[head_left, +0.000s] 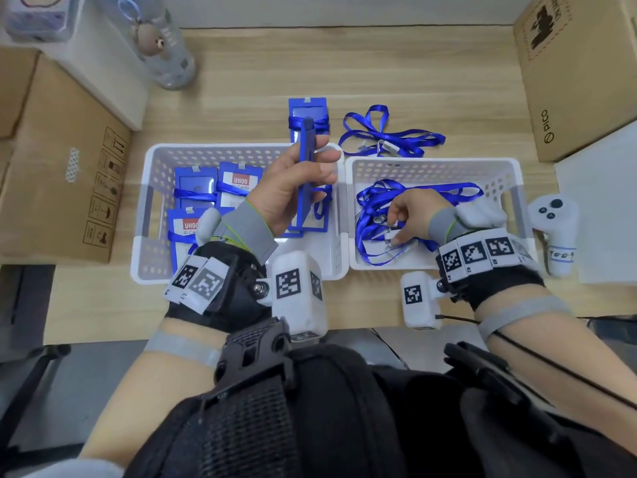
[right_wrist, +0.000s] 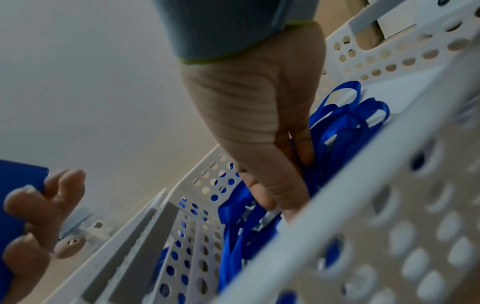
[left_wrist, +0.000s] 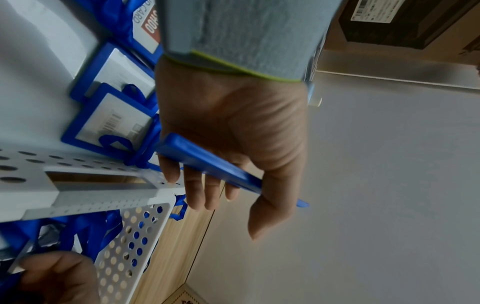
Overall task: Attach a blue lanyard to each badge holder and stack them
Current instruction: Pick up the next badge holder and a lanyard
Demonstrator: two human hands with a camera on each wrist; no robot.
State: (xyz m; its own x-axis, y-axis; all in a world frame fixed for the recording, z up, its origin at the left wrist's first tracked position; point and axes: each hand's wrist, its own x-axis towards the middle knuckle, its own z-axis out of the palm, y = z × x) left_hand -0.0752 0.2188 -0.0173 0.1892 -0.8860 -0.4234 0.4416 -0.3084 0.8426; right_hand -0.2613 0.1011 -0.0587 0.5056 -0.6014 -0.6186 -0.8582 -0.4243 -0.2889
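Note:
My left hand (head_left: 303,174) grips a blue badge holder (head_left: 307,157) edge-on above the left white basket (head_left: 151,201); the same holder (left_wrist: 207,164) lies across the curled fingers (left_wrist: 205,185) in the left wrist view. Several more badge holders (head_left: 196,188) lie in that basket. My right hand (head_left: 403,219) reaches into the right white basket (head_left: 510,188) and pinches at the tangle of blue lanyards (head_left: 372,215), its fingertips among the straps (right_wrist: 337,127) and metal clips. A finished badge holder with a lanyard (head_left: 307,112) lies on the table behind the left basket.
A loose blue lanyard (head_left: 389,136) lies on the wooden table behind the right basket. Cardboard boxes stand at the left (head_left: 62,174) and the far right (head_left: 579,74). A white controller (head_left: 555,229) sits right of the baskets, a clear bottle (head_left: 165,46) at the back left.

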